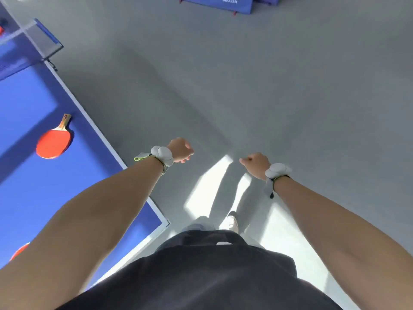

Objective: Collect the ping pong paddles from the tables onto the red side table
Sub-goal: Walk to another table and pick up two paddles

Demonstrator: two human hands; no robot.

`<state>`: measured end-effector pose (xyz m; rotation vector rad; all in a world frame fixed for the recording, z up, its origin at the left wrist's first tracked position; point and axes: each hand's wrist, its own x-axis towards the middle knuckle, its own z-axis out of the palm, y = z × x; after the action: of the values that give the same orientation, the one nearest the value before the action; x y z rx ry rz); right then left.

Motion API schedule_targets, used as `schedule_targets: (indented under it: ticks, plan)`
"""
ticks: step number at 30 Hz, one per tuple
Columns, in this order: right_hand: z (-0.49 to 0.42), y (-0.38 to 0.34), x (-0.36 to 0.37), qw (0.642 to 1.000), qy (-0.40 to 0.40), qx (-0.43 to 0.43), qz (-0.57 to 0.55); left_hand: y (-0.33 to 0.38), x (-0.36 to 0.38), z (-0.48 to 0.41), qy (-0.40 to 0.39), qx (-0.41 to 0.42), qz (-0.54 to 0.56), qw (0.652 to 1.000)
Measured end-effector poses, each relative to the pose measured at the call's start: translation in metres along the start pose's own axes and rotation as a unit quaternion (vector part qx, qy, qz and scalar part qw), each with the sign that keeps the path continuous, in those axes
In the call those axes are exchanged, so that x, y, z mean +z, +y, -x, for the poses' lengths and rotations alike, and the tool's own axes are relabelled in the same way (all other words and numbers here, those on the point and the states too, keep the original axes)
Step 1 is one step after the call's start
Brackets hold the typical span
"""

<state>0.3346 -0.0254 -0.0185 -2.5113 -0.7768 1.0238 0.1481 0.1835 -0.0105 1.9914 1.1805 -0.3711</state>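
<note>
A red ping pong paddle (53, 142) with a wooden handle lies flat on the blue ping pong table (33, 186) at my left. A second red paddle (19, 251) peeks out at the lower left, mostly hidden by my left forearm. My left hand (180, 150) hangs over the grey floor just right of the table's edge, fingers loosely curled and holding nothing. My right hand (256, 164) is held out over the floor, also loosely curled and empty. The red side table is not in view.
The table's net (42, 39) and post stand at the upper left. Blue barrier boards (223, 3) line the far side of the room. Grey floor (268, 86) stretches ahead and to the right, with sunlit patches by my feet.
</note>
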Motion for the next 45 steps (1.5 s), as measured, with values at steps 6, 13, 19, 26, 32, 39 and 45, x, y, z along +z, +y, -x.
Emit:
schedule_targets:
  ticks: [6, 13, 19, 26, 32, 39, 45]
  plan:
    - [-0.102, -0.065, -0.022, 0.999, -0.033, -0.036, 0.009, -0.009, -0.053, -0.033, 0.052, -0.074, 0.074, 0.993]
    - [-0.24, -0.202, -0.022, 0.987, -0.088, -0.121, 0.063, -0.081, -0.137, -0.108, 0.151, -0.162, 0.193, 0.956]
    - [-0.331, -0.314, -0.033, 0.968, -0.092, -0.18, 0.146, -0.14, -0.228, -0.161, 0.187, -0.227, 0.177, 0.939]
    - [-0.435, -0.432, -0.034, 0.966, -0.095, -0.193, 0.144, -0.155, -0.345, -0.254, 0.206, -0.231, 0.214, 0.926]
    - [-0.536, -0.529, -0.016, 0.966, -0.146, -0.174, 0.121, -0.173, -0.417, -0.349, 0.196, -0.249, 0.229, 0.92]
    - [-0.684, -0.689, -0.023, 0.957, -0.167, -0.185, 0.148, -0.175, -0.58, -0.457, 0.235, -0.278, 0.241, 0.9]
    - [-0.757, -0.788, -0.021, 0.948, -0.181, -0.207, 0.161, -0.196, -0.655, -0.523, 0.261, -0.291, 0.253, 0.885]
